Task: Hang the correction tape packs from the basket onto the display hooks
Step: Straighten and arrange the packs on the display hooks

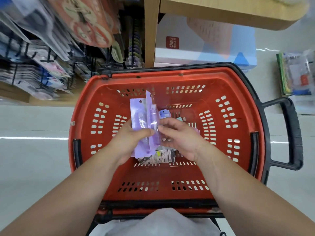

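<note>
Over the red basket (238,92), my left hand (131,142) grips a flat purple correction tape pack (139,114) with a hang hole at its top. A second purple pack (153,116) stands edge-on beside it, and my right hand (180,138) pinches it between thumb and fingers. Both hands hover inside the basket's opening. Beneath them, on the basket floor, lie more packs: a blue one (164,114), a pink one (196,130) and a printed card back (162,156). The display hooks (49,57) stick out of the rack at the upper left, loaded with hanging goods.
A wooden upright (150,31) borders the rack, with a white and blue box (204,45) under a wooden shelf (221,12) to its right. The basket's black handle (293,133) juts out to the right. More packaged goods (296,74) lie on the pale floor at far right.
</note>
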### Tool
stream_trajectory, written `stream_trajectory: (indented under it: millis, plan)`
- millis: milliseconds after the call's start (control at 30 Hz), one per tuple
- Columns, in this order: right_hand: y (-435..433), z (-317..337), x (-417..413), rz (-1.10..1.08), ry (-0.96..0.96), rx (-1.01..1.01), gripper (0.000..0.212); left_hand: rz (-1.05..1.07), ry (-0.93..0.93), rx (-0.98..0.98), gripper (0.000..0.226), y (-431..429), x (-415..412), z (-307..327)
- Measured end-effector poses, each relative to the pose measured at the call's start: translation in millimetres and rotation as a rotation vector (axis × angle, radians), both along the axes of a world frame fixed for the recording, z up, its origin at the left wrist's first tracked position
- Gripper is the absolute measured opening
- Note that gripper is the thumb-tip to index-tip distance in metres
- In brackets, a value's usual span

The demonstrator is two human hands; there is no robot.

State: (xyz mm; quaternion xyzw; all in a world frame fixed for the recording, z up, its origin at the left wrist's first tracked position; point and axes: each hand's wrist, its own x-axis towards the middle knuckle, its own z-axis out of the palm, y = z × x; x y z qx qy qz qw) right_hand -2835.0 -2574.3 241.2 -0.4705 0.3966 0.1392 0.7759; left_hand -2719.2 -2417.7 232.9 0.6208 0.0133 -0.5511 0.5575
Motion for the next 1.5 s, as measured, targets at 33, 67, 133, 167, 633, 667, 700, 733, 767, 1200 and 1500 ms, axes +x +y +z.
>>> stream_trajectory:
  millis: [33, 67, 133, 167, 633, 667, 700, 733, 767, 1200, 1500]
  plan:
    - [4, 0, 0, -0.008, -0.013, 0.001, 0.011, 0.009, 0.020, -0.002, 0.040, 1, 0, 2]
    - [6, 0, 1, -0.011, -0.020, -0.008, 0.010, 0.011, 0.032, -0.013, 0.040, 2, -1, 2]
    - [9, -1, 3, -0.024, -0.027, -0.025, 0.012, 0.036, 0.043, -0.044, 0.045, 5, -3, 3]
    - [9, -2, 3, -0.042, -0.035, -0.026, 0.015, 0.065, 0.051, -0.050, 0.045, 6, -4, 4]
    - [20, -10, 3, -0.149, -0.118, -0.041, 0.056, 0.307, 0.038, 0.100, 0.019, -1, -12, -2]
    - [22, -10, 5, -0.134, -0.119, -0.070, 0.058, 0.294, 0.053, 0.091, 0.028, -1, -12, -3]
    - [24, -10, 6, -0.111, -0.120, -0.111, 0.057, 0.268, 0.064, 0.088, 0.037, -2, -11, -2]
    - [27, -10, 8, -0.080, -0.126, -0.154, 0.053, 0.228, 0.060, 0.084, 0.042, -2, -11, 0]
    - [29, -10, 10, -0.040, -0.129, -0.192, 0.049, 0.199, 0.049, 0.075, 0.045, -2, -11, 1]
    - [-24, -140, -15, 0.574, 0.443, -0.485, 0.038, 0.242, -0.085, 0.255, 0.033, 44, 7, -6]
    - [-2, -173, 11, 0.445, 0.460, -0.751, 0.020, 0.224, -0.120, 0.326, 0.033, 65, 5, -15]
